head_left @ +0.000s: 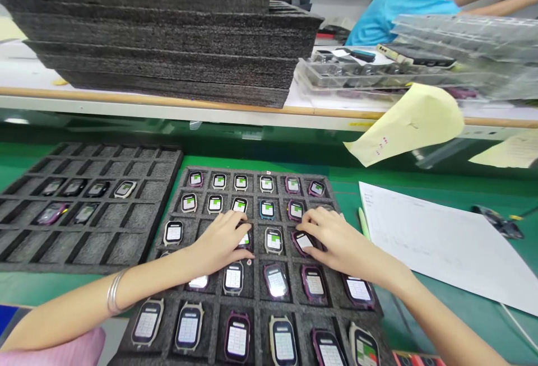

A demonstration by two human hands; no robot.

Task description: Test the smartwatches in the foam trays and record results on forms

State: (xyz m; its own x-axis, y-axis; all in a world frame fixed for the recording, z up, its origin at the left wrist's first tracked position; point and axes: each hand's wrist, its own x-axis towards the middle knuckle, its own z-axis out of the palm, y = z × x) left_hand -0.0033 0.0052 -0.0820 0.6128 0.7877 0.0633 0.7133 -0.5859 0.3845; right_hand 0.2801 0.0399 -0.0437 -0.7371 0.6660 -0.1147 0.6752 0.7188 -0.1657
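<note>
A black foam tray [258, 301] with square compartments holds several smartwatches with lit screens. In its middle rows, my left hand [225, 237] has its thumb and bent fingers around a smartwatch [245, 239], partly covering it. To the right, my right hand [332, 237] grips a purple-framed smartwatch [301, 241] between thumb and fingers; this one sits tilted in its compartment. A blue-framed smartwatch [267, 209] and a light-framed smartwatch [274, 240] lie between the two hands. My left forearm hides part of the third and fourth rows.
At left, a second foam tray [113, 231] holds several watches. Stacked black foam trays [176, 46] stand on the shelf above. A white sheet [437, 242] and a green pen [363, 223] lie at right. Yellow paper [414, 122] hangs from the shelf. Beyond sits a person in a blue shirt [386, 7].
</note>
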